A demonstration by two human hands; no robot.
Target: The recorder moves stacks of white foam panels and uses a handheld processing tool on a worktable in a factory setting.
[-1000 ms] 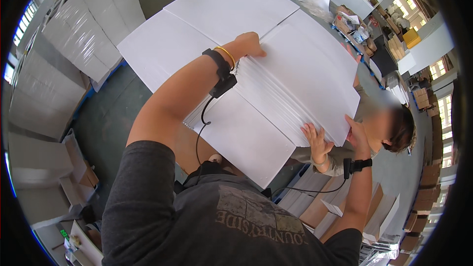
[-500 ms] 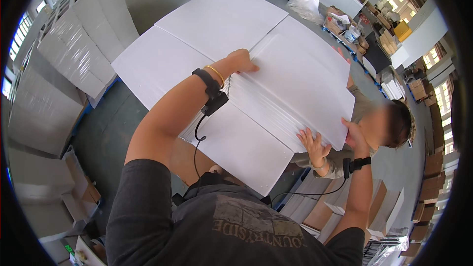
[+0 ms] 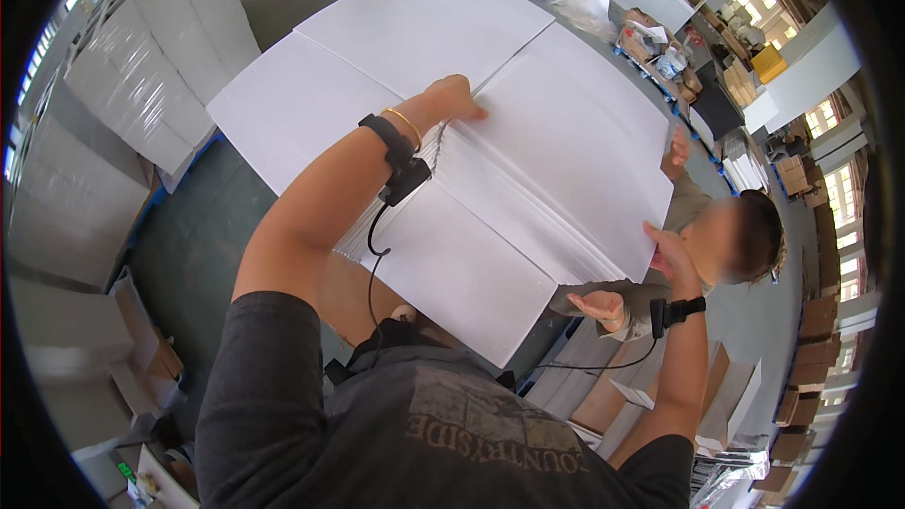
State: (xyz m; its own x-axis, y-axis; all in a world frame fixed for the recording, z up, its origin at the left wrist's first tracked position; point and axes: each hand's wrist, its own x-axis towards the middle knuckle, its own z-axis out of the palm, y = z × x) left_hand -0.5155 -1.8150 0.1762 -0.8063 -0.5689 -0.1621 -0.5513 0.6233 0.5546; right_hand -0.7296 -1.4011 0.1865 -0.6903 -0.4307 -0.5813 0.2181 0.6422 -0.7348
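Note:
White cardboard sheets [image 3: 575,151] lie in a stack before me, and the pile is split into several panels by straight seams. My left hand [image 3: 459,99] reaches across the pile, fingers closed on the inner corner of the upper right sheet. At that sheet's near right corner, my right hand [image 3: 667,250] grips the edge, its thumb on top. Below the sheet's near side, a fanned edge of many layers shows. A co-worker's hand [image 3: 599,306] is apart from the sheets, palm up. Their other hand [image 3: 677,149] is raised beside the far right edge.
The co-worker [image 3: 698,236] stands close at the right. Wrapped white stacks [image 3: 141,66] stand on blue pallets at the left. Behind me to the right are more stacked boards [image 3: 603,386]. Pallets with loose packaging [image 3: 650,57] line the far right. A cable hangs from each of my wrists.
The co-worker's near hand has come off the sheet and turned palm up; their far hand has also drawn away. My left hand has shifted slightly away from me; my right hand slightly left.

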